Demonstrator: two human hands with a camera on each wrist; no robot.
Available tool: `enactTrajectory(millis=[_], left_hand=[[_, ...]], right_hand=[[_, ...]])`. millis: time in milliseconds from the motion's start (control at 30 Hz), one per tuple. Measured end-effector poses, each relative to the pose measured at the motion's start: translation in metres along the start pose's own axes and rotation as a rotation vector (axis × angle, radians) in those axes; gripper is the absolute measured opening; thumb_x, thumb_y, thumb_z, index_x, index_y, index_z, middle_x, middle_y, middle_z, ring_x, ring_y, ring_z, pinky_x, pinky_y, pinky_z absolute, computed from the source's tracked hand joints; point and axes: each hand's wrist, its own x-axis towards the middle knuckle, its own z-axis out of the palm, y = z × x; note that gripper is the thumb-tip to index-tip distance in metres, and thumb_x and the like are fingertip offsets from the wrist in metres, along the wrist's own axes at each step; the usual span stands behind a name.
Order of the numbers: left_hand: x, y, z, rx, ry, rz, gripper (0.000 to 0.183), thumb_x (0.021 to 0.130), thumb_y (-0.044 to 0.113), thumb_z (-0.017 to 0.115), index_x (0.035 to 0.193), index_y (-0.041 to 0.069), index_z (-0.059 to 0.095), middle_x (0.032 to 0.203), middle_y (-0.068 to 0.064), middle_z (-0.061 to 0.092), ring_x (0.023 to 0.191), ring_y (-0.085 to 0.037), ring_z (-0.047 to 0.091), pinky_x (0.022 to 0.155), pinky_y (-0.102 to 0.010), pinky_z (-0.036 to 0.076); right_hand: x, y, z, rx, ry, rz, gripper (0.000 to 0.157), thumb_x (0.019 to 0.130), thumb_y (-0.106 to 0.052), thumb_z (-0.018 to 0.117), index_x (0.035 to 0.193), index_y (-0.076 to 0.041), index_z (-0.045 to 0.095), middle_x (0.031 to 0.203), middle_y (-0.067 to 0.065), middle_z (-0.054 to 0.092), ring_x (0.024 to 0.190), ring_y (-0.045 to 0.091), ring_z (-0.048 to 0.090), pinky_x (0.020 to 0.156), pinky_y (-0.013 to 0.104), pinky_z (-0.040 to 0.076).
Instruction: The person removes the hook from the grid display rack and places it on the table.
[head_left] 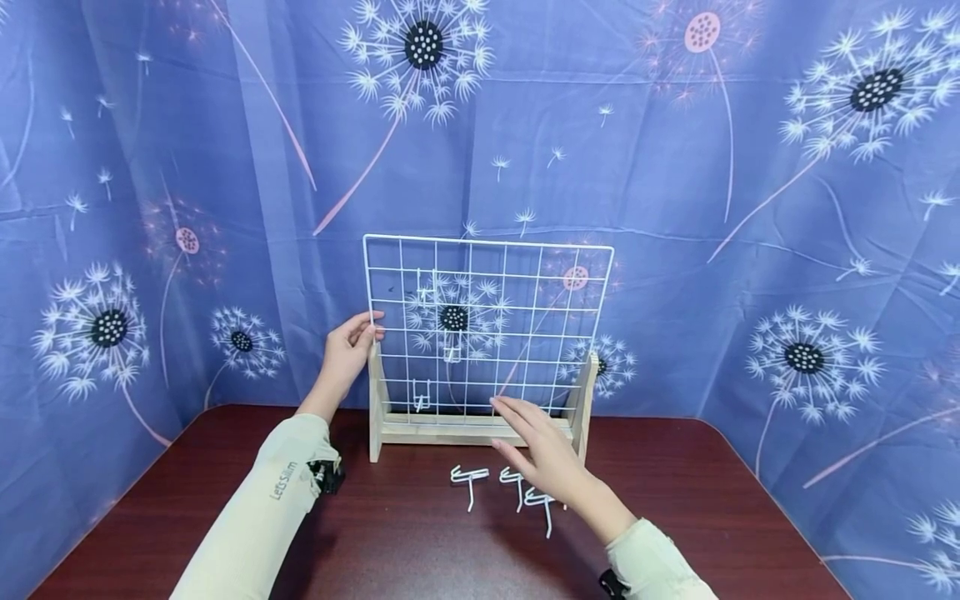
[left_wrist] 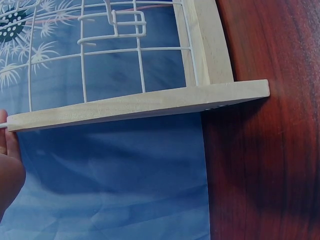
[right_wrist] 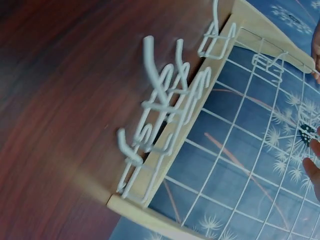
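Note:
A white wire grid panel (head_left: 487,242) stands upright in a wooden stand (head_left: 427,434). My left hand (head_left: 349,348) holds the panel's left edge just above the stand's side post, thumb in front. Over the lower right of the panel hovers my right hand (head_left: 546,454), fingers extended and holding nothing. Three white wire hooks hang on the panel: an upper one (head_left: 426,292), a middle one (head_left: 452,354) and a lower one (head_left: 422,402). Several loose hooks (right_wrist: 159,107) lie on the table before the stand, one of them partly hidden by the right hand in the head view.
The dark red wooden table (head_left: 405,533) carries the stand near its back edge. Behind and at both sides hangs a blue cloth (head_left: 525,167) with a dandelion print. Black wrist straps (head_left: 326,477) sit at the sleeve cuffs.

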Motion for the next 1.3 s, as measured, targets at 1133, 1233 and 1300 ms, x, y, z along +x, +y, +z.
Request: enactTrajectory(millis=[1133,1233,1300], left_hand=[[-0.013,0.032,0.001,-0.035,-0.014,0.000,0.031,0.100,-0.001,0.046,0.128,-0.007,0.057,0.110,-0.034,0.061,0.104,-0.045,0.058,0.073,-0.021,0.049],[-0.009,0.024,0.001,-0.044,-0.005,0.005,0.030,0.100,0.000,0.047,0.127,-0.006,0.058,0.109,-0.033,0.062,0.100,-0.039,0.061,0.070,-0.019,0.048],[-0.006,0.016,0.001,-0.050,0.000,0.005,0.030,0.100,0.002,0.048,0.127,-0.004,0.059,0.108,-0.031,0.063,0.097,-0.033,0.064,0.070,-0.017,0.048]], right_hand=[[0.087,-0.028,0.061,0.315,0.471,0.466,0.056,0.085,-0.017,0.074,0.134,0.001,0.053,0.133,0.017,0.055,0.125,0.031,0.050,0.104,0.047,0.038],[0.092,-0.028,0.068,0.332,0.490,0.490,0.056,0.084,-0.017,0.075,0.134,0.000,0.054,0.130,0.015,0.058,0.124,0.031,0.051,0.102,0.049,0.039],[0.094,-0.028,0.073,0.338,0.502,0.510,0.056,0.083,-0.017,0.076,0.133,-0.002,0.056,0.128,0.014,0.059,0.123,0.030,0.052,0.100,0.051,0.039]])
